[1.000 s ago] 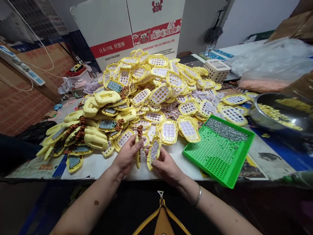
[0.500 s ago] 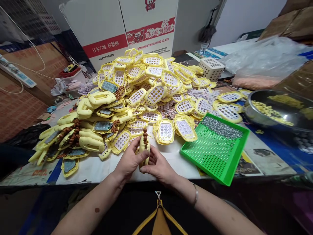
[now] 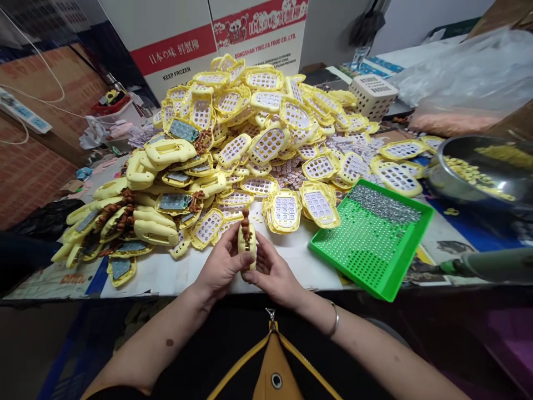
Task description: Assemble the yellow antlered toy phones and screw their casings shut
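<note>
Between my two hands, a yellow plastic toy phone casing [image 3: 246, 244] stands on edge, with a brown beaded piece [image 3: 245, 219] sticking up from its top. My left hand [image 3: 222, 261] is closed on its left side, thumb across the near face. From the right, my right hand [image 3: 272, 269] grips its lower end with bent fingers. Just beyond my hands lie stacked yellow casings with white keypads [image 3: 284, 210]. To the left is a pile of casings with grey-blue panels and brown pieces [image 3: 155, 230].
A green perforated tray [image 3: 362, 258] holding many small metal screws [image 3: 385, 204] sits on the right. Behind it are a metal bowl [image 3: 441, 183] of small yellow parts and a white perforated box [image 3: 372, 97]. A grey-green cylindrical tool [image 3: 495, 265] juts in at the right edge.
The view has shifted a little. Both hands still hold the casing, which now shows its seam edge more squarely. The cylindrical tool at the right shows more fully.
</note>
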`<state>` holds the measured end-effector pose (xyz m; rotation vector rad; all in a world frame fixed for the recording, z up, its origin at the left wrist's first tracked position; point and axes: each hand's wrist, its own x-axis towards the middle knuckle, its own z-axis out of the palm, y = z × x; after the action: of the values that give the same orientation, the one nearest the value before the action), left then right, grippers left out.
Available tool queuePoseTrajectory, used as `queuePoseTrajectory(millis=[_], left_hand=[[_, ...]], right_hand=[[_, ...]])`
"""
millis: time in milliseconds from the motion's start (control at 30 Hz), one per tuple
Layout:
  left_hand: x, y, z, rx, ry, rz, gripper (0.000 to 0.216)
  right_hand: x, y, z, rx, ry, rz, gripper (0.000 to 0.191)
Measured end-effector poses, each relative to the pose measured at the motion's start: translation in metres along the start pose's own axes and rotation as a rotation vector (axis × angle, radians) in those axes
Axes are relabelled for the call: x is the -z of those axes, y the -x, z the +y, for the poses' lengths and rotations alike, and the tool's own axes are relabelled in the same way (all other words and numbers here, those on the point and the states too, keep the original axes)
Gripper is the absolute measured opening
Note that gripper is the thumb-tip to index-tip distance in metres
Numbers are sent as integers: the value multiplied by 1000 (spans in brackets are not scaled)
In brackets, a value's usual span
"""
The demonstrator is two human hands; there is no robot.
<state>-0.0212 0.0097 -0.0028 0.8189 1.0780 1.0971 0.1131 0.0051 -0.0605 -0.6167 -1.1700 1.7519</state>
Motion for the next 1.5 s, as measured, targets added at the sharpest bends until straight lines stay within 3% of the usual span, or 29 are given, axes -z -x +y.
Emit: queuePoseTrajectory(millis=[167,267,533,733,967,1200,1500], left_hand=[[5,2,-2,-7,21,-93,82],[9,3,-3,10,38,-137,86],[13,3,-6,-13,7,-73,91],[13,3,-5,19,36,-151,97],[11,-1,-7,32,82,-162,92],[7,-2,-8,47,145,-139,85],[9,-2,-9,85,157,-122,81]], right_hand=[[2,7,-1,149,247,54,89],[4,8,0,190,269,30,88],[8,6,0,301,514,83,84],[10,5,-4,356,532,20,83],[8,3,-8,258,481,75,84],[10,3,-9,29,140,40,87],[11,2,-11,8,68,17,88]])
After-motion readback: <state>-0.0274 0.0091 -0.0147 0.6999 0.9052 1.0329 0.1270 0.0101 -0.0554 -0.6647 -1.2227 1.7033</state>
